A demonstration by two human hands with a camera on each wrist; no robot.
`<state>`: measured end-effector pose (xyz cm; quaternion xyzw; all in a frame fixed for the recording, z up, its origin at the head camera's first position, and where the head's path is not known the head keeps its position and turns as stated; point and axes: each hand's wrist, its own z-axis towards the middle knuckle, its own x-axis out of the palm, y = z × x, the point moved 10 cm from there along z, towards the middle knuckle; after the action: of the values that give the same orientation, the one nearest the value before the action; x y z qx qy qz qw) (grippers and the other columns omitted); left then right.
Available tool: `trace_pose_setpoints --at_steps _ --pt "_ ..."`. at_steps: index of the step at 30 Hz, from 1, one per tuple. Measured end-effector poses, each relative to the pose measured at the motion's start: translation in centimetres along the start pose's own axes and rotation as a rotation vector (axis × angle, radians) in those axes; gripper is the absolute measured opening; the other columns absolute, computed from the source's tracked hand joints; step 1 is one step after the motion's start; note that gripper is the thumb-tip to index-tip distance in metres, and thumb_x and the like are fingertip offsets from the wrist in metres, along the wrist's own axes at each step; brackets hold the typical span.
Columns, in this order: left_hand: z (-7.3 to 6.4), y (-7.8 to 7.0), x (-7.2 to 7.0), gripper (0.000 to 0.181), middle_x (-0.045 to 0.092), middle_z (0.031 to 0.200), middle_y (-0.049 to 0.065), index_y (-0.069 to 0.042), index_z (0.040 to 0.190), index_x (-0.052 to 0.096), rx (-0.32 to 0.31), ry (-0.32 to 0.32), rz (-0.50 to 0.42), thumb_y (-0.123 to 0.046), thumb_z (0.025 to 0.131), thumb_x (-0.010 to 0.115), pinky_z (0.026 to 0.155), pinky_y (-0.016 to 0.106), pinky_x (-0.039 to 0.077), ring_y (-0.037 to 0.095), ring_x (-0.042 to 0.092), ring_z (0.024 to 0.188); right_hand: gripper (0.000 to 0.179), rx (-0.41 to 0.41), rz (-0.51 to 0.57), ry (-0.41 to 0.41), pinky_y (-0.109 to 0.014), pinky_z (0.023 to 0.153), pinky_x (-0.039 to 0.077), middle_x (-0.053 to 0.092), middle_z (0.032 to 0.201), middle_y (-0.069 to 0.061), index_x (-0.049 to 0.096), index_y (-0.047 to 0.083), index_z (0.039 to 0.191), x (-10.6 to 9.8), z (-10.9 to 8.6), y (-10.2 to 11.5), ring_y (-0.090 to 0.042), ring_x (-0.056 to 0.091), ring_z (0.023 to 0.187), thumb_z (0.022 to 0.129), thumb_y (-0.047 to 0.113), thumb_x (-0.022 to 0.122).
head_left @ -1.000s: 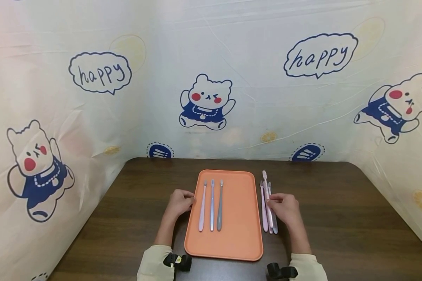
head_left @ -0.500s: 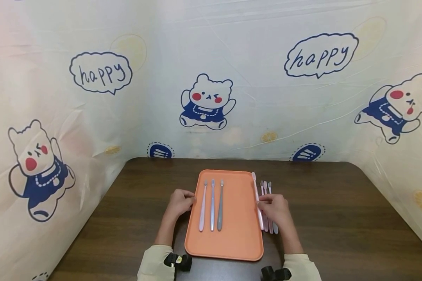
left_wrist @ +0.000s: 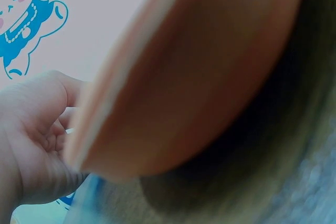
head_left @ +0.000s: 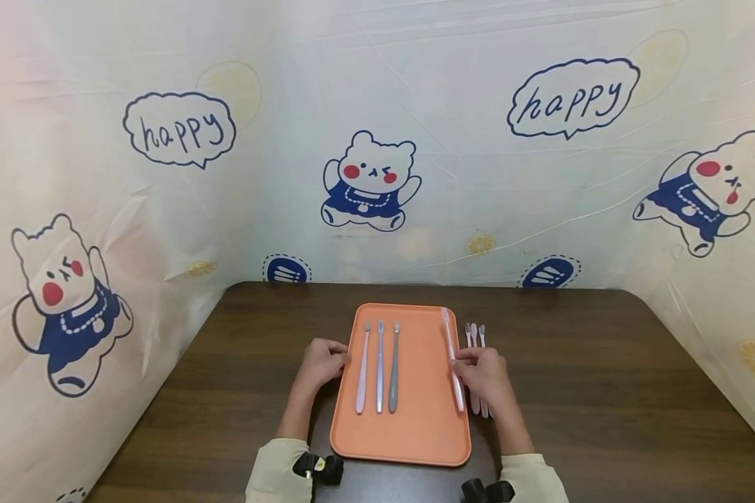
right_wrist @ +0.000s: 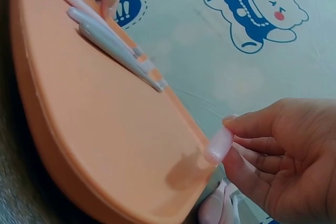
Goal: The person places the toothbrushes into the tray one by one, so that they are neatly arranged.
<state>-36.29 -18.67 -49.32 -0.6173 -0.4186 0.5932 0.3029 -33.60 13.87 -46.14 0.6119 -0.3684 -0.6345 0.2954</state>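
A pale pink toothbrush is pinched between the thumb and fingers of my right hand. It hangs over the right side of an orange tray, its handle end pointing back toward the right wrist camera and casting a shadow on the tray. My left hand holds the tray's left rim, thumb at the edge, as the left wrist view also shows. On the tray's left half lie a pink toothbrush, a blue toothbrush and a grey-green toothbrush, side by side with heads away from me.
Right of the tray, more toothbrushes lie close together on the dark wooden table, partly hidden by the right hand. A printed cloth with cartoon bears surrounds the table at the back and sides.
My right hand has carried the pink toothbrush leftward, from above the group beside the tray to over the tray's right edge. The left hand and the tray have stayed put.
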Motion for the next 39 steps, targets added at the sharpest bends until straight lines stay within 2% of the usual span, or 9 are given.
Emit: trace_pose_setpoints --at_steps 6,15,25,35,39 --pt "0.0 0.0 0.1 0.021 0.075 0.102 0.022 0.007 0.105 0.076 -0.004 0.004 -0.005 -0.004 0.092 0.063 0.066 0.031 0.062 0.017 0.072 0.078 0.021 -0.023 0.002 -0.011 -0.023 0.060 0.055 0.077 0.089 -0.016 0.076 -0.005 0.102 0.1 -0.1 0.4 -0.013 0.068 0.070 0.087 0.007 0.069" --pt "0.1 0.2 0.1 0.022 0.075 0.101 0.022 0.008 0.105 0.076 0.001 0.004 -0.001 -0.003 0.091 0.063 0.065 0.031 0.062 0.017 0.072 0.076 0.021 -0.013 0.010 -0.010 -0.030 0.067 0.059 0.078 0.095 -0.018 0.077 -0.004 0.104 0.8 0.0 0.5 -0.019 0.072 0.080 0.088 0.007 0.070" --pt "0.2 0.2 0.0 0.021 0.075 0.097 0.021 0.007 0.103 0.076 0.005 -0.003 -0.003 -0.003 0.090 0.064 0.064 0.030 0.061 0.015 0.070 0.073 0.020 -0.013 0.027 -0.010 -0.028 0.066 0.057 0.078 0.093 -0.017 0.076 -0.004 0.105 1.9 0.0 0.7 -0.017 0.070 0.076 0.088 0.006 0.070" --pt "0.1 0.1 -0.1 0.021 0.075 0.098 0.020 0.006 0.103 0.076 0.006 -0.005 0.019 -0.005 0.091 0.064 0.063 0.029 0.060 0.013 0.069 0.072 0.016 -0.017 0.077 -0.007 -0.023 0.056 0.051 0.075 0.083 -0.015 0.076 -0.006 0.098 3.3 0.1 0.8 -0.012 0.062 0.064 0.087 0.004 0.072" --pt "0.2 0.0 -0.1 0.020 0.075 0.097 0.019 0.006 0.102 0.076 0.012 -0.007 0.021 -0.005 0.091 0.064 0.063 0.029 0.060 0.014 0.069 0.072 0.016 -0.021 0.064 -0.005 -0.024 0.056 0.051 0.075 0.084 -0.016 0.076 -0.006 0.099 3.8 0.1 0.9 -0.013 0.063 0.066 0.087 0.005 0.073"
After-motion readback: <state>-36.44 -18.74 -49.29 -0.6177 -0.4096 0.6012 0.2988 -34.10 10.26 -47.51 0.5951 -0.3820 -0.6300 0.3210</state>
